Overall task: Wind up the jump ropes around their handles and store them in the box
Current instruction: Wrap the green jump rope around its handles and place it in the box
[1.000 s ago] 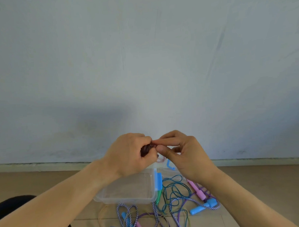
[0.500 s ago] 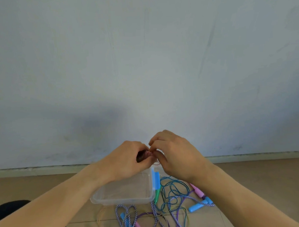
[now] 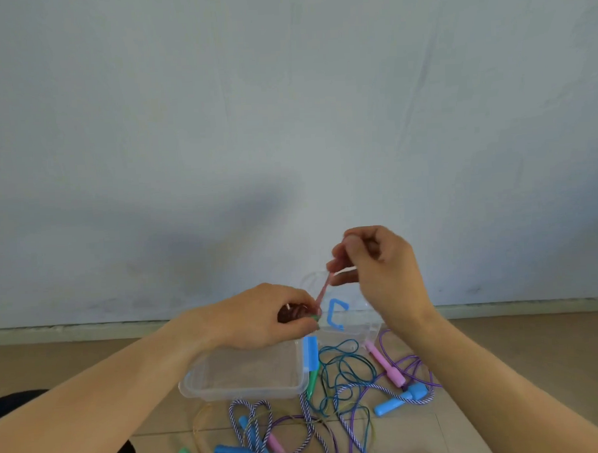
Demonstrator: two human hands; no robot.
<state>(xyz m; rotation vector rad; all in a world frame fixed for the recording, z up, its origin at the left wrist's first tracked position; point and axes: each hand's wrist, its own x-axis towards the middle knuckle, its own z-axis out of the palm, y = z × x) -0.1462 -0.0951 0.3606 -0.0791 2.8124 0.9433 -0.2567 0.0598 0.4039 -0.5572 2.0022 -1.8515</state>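
Two hands busy, left hand (image 3: pixel 260 317) gripping wound rope bundle (image 3: pixel 292 314), right hand (image 3: pixel 378 267) pinching pink rope end (image 3: pixel 322 292), no legible writing

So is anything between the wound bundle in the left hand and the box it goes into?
Nothing visible. The left hand holds the wound bundle above the open clear box; the right hand pinches its pink rope end.

Single head-worn view, wide-angle, aimed forward and slightly down. Upper two-thirds taken by a pale wall (image 3: pixel 285 107), met by the floor (image 3: pixel 519 353) at a baseboard line. Both forearms enter from the bottom corners, close to the lens. Clear plastic box (image 3: pixel 201 384) and loose jump ropes (image 3: pixel 341 371) sit low in frame, near, cut by the bottom edge.
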